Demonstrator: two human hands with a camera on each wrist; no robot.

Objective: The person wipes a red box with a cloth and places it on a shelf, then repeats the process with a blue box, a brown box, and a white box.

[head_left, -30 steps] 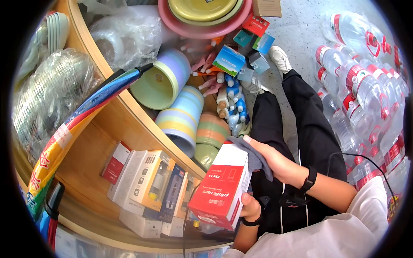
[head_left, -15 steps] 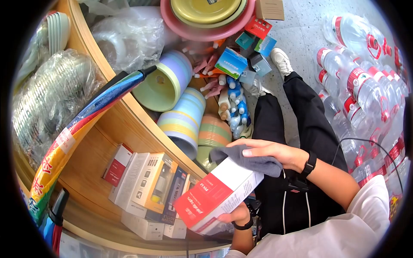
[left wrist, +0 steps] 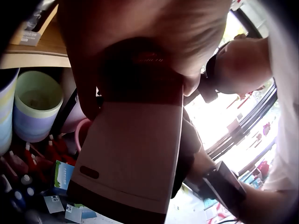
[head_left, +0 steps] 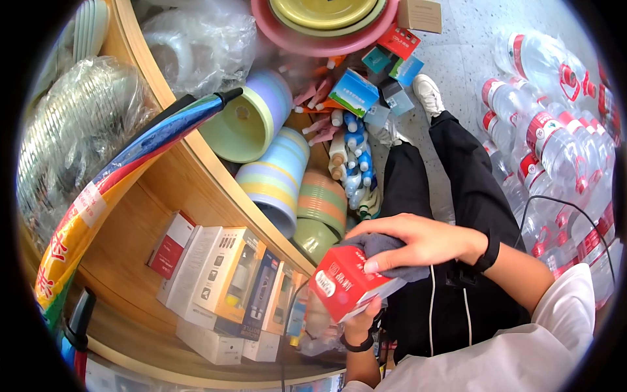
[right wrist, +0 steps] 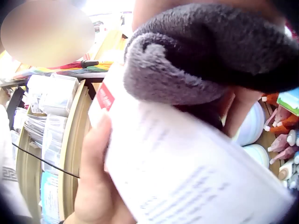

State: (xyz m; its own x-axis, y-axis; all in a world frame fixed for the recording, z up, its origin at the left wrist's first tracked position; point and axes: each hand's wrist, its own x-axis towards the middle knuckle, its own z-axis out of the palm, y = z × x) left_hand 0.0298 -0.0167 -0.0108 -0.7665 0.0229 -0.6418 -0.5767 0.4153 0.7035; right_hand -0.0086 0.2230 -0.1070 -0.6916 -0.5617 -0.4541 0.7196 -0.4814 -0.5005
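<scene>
Red-and-white cardboard box (head_left: 345,282) has turned; left hand (head_left: 359,325) grips it, right hand (head_left: 428,242) clasps fluffy grey cloth (head_left: 375,242), wiping, seemingly; next stroke wants steadiness.

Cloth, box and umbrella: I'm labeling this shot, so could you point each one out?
Gray cloth (right wrist: 156,77): right wrist view, on its folded edge.
Red-and-white box (head_left: 346,294): head view, on its red end.
Umbrella (head_left: 160,138): head view, on its folded canopy.

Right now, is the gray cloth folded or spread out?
Folded over: the gray cloth shows a thick, curled-over edge beneath the right hand.
</scene>
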